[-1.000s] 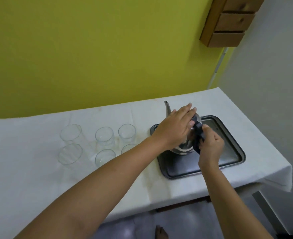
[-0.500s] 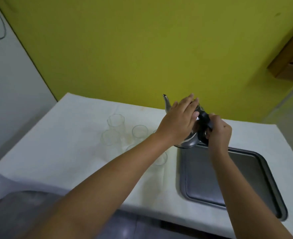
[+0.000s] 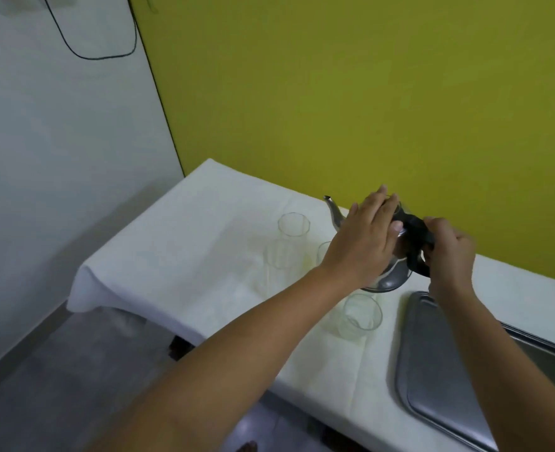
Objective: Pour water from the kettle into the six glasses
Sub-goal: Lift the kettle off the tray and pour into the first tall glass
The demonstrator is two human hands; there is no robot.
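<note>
A steel kettle (image 3: 387,280) with a black handle and a thin spout (image 3: 332,210) hangs above the white-clothed table, left of the tray. My right hand (image 3: 449,252) grips its black handle. My left hand (image 3: 365,238) lies flat over the kettle's lid and top. Clear empty glasses stand on the cloth beneath and left of it: one at the far left (image 3: 293,226), one in front of that (image 3: 282,258), one near the front (image 3: 362,316). My left forearm and the kettle hide the other glasses, apart from a rim (image 3: 323,251).
A grey metal tray (image 3: 439,380) lies on the table (image 3: 184,256) at the right, running out of view. The yellow wall stands close behind the table. A white wall with a black cable is at the left. The table's left edge drops to a grey floor.
The kettle has been lifted off the tray and carried left, over the glasses, both hands still on it. The view has swung left, so the tray now sits at the right edge.
</note>
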